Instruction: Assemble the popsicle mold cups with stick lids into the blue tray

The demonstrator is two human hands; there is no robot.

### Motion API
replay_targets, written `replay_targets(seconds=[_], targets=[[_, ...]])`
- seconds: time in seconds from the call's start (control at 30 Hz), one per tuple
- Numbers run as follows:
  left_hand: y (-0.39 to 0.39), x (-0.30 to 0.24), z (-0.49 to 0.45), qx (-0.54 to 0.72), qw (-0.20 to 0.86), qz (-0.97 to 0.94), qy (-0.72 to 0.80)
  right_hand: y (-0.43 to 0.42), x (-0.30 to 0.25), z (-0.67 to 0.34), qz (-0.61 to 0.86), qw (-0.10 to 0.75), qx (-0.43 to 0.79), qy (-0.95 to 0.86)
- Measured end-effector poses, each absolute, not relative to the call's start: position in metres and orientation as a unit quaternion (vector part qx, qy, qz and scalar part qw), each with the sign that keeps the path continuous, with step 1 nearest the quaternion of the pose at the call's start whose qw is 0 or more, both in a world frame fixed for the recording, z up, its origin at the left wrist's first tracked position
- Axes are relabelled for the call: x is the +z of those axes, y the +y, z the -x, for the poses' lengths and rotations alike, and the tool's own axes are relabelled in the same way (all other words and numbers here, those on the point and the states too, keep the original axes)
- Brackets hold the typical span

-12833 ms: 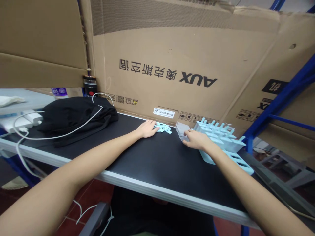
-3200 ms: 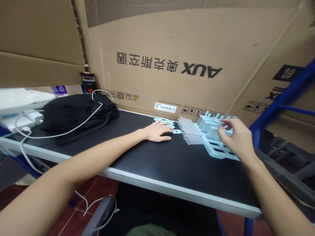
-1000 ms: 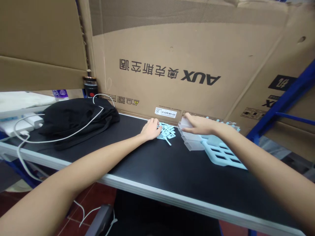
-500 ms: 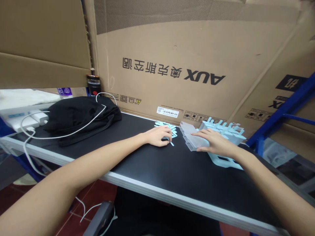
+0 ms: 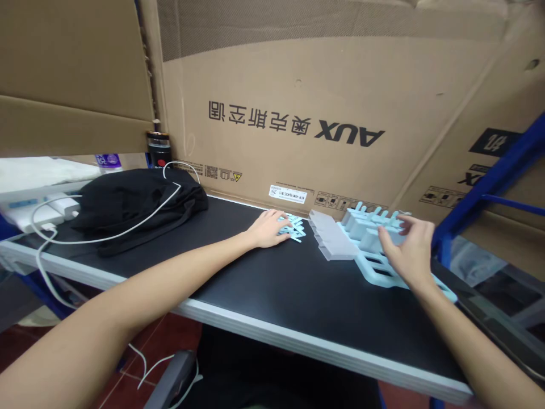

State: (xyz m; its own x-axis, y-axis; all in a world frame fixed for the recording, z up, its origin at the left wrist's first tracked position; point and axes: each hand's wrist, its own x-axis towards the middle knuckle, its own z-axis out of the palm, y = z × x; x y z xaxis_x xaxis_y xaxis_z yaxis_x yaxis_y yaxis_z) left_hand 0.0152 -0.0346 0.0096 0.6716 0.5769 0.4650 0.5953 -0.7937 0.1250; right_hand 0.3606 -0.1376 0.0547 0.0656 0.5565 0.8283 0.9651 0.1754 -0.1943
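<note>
My left hand rests at the left side of a heap of light blue ice pop sticks, its fingers stretched over them. Farther right, my right hand has thumb and fingers around a light blue ice pop mould. That mould stands among others in a light blue rack, with stick handles pointing up from it. A frosted clear cover with compartments lies between the stick heap and the rack, close against the rack. Part of the gripped mould is hidden by my fingers.
A large cardboard box walls off the back of the black table. Left are a black cloth bag, a white cable, chargers and a dark jar. A blue metal frame stands right.
My right hand has left the clear cover and moved right onto a mould in the rack. My left hand has drawn back slightly, its fingers now straighter over the sticks.
</note>
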Motion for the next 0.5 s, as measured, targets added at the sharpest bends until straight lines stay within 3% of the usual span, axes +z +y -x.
replay_targets(seconds=[0.13,0.27,0.37,0.5], targets=[[-0.035,0.008,-0.017,-0.237,-0.011,0.871,-0.429,-0.128,0.031,-0.381,0.711,0.403,-0.131,-0.561],[-0.037,0.009,-0.020,-0.213,-0.047,0.864,-0.454,-0.117,0.026,-0.385,0.782,0.296,-0.028,-0.548],[-0.037,0.009,-0.022,-0.194,-0.061,0.861,-0.467,-0.115,0.031,-0.380,0.812,0.211,-0.022,-0.544],[-0.037,0.010,-0.021,-0.174,-0.072,0.858,-0.479,-0.119,0.032,-0.375,0.817,0.165,-0.070,-0.548]])
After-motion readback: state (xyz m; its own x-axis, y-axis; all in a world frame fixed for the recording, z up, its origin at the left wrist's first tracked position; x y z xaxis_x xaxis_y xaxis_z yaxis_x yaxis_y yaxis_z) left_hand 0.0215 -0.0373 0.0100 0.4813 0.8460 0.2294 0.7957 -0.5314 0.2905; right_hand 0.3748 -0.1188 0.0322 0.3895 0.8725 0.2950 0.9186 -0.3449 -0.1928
